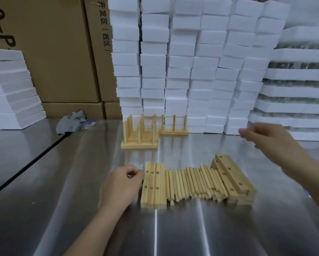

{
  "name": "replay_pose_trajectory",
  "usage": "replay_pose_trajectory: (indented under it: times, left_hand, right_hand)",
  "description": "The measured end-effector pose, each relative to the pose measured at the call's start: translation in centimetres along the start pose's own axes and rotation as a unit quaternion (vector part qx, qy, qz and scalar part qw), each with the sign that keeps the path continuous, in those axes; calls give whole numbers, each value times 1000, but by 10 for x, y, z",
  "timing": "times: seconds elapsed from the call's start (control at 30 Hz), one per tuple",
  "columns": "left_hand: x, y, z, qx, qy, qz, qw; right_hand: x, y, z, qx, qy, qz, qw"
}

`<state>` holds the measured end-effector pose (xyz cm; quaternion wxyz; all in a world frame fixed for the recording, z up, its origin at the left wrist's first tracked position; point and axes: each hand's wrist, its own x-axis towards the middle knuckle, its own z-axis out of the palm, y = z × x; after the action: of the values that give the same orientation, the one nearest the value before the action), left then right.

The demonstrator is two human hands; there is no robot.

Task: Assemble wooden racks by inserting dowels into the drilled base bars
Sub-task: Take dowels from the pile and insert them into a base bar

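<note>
Wooden base bars (153,183) beside curled left hand (121,183), hold unclear; blurred right hand (265,134) seemingly slack, empty.

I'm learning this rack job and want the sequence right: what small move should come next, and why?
Probably draw the leftmost base bar out of its row with the left hand, whose curled fingers lie against its far end. The right hand hangs empty above the table, so it could then drop to the loose dowels for one.

Bare forearms (92,230), left grip (120,185), right grip (265,134) (blurred)
</note>
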<state>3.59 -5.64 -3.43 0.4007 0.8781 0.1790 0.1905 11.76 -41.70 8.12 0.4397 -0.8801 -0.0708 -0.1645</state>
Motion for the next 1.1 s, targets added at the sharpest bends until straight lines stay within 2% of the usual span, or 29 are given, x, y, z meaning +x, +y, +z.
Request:
replay_pose_trajectory:
  times: [0.13,0.27,0.33,0.5,0.7,0.8,0.93,1.1]
  left_hand:
    - [-2,1,-1,11,-14,12,1000]
    - [0,-2,-2,6,-18,31,999]
    - [-3,0,-2,-1,-15,43,999]
    - [-11,2,0,48,-13,112,992]
    - [-5,-2,2,63,-26,134,989]
    - [-4,-4,2,51,-25,137,989]
    - [-5,-3,1,38,-34,139,989]
    - [-6,-3,1,36,-32,137,989]
  right_hand:
    - [-60,47,21,51,61,26,996]
    - [-77,67,45,31,2,41,999]
    - [-74,70,43,51,19,35,998]
    - [-71,81,47,-13,6,-67,998]
    - [-72,80,47,-76,-31,-144,986]
    - [-72,77,37,-177,-43,-180,967]
    - [-71,74,26,-303,-85,-245,917]
    - [-71,62,14,-317,-117,-298,893]
